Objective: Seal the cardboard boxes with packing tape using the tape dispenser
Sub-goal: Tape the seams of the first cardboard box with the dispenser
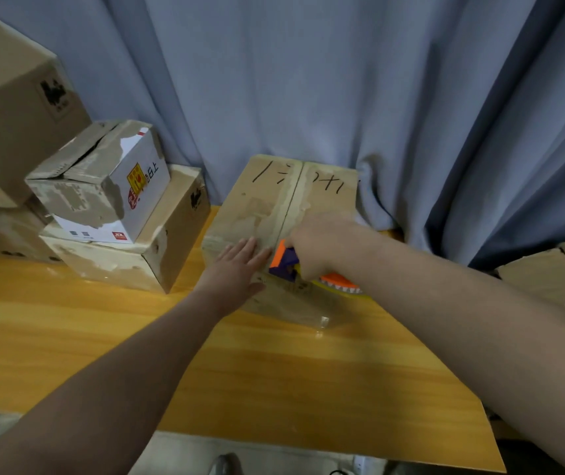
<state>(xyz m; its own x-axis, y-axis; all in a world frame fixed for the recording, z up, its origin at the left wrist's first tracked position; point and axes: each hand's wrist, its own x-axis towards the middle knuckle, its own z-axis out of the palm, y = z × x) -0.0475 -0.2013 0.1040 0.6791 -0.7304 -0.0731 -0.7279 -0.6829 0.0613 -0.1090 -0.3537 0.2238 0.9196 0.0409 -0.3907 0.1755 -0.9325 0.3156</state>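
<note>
A brown cardboard box (274, 197) with black handwriting on its closed top flaps stands on the yellow wooden table (274, 371) against the curtain. My left hand (236, 269) lies flat with straight fingers on the near left part of the box top. My right hand (318, 248) grips an orange and purple tape dispenser (286, 262) at the near end of the centre seam. Its toothed orange blade end (341, 284) sticks out by my wrist. A strip of clear tape (322, 320) hangs down the box's front face.
A stack of worn cardboard boxes (110, 214) stands at the table's left, with a larger box (10, 108) behind it. More cardboard (555, 279) lies at the right edge. A blue-grey curtain (308, 80) hangs directly behind the table.
</note>
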